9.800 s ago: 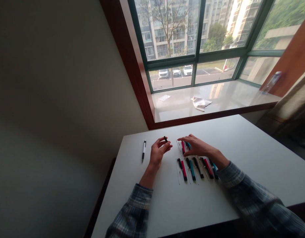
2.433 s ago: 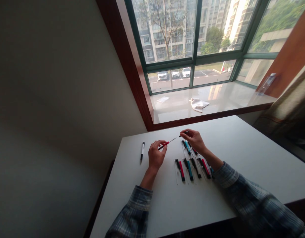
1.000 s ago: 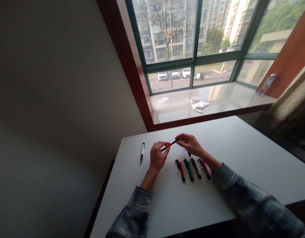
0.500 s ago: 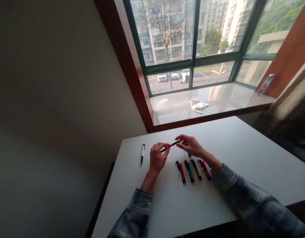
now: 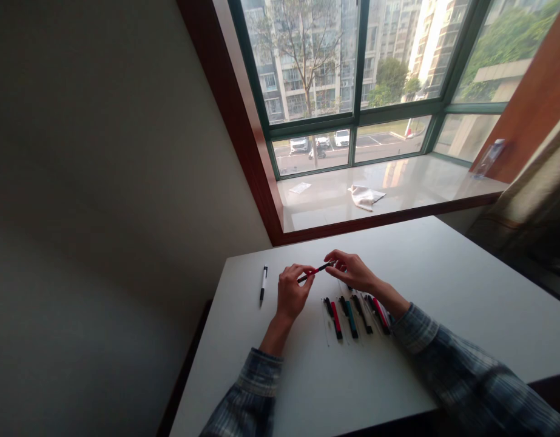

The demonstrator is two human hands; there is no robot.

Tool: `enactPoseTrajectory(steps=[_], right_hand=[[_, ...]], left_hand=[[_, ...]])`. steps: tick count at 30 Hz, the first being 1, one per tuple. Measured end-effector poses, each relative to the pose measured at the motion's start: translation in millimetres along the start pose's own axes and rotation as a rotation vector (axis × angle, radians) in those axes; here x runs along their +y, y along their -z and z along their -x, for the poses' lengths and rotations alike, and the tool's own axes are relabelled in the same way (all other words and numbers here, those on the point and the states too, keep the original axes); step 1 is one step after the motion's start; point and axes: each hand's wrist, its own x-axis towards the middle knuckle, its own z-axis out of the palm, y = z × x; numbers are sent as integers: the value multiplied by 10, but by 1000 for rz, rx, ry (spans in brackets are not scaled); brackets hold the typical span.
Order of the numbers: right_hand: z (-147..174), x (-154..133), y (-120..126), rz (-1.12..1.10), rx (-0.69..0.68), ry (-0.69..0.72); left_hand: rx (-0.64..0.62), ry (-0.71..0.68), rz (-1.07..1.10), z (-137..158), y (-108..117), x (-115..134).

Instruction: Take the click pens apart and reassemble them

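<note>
Between my two hands, above the white table (image 5: 270,388), a red and black pen (image 5: 320,269) is held at a slant. My left hand (image 5: 294,291) pinches its lower, red part between thumb and fingertips. The fingers of my right hand (image 5: 351,271) close round its black upper end, partly hiding it. Just below lie pen parts in a row: a red and black barrel (image 5: 337,320), a teal and black one (image 5: 351,319), a black one (image 5: 362,315) and another red one (image 5: 380,315). Thin clear refills or tubes lie among them. My right wrist hides some parts.
A white and black pen (image 5: 263,285) lies alone left of my left hand. Behind the table is a window sill (image 5: 325,209) with a crumpled white cloth (image 5: 366,197), a paper slip (image 5: 300,188) and a clear bottle (image 5: 490,158). A wall borders the left side.
The view has shifted slightly, so everything sits a little lower and to the right. Both hands keep hold of the pen, my right fingers slightly more curled at its upper end.
</note>
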Motion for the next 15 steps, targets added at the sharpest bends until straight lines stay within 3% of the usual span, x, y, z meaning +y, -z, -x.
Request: enactPoseTrajectory(steps=[15], right_hand=[[-3,-12,12,74,14,2]], left_hand=[[-6,-15,-18,-3,-6,21]])
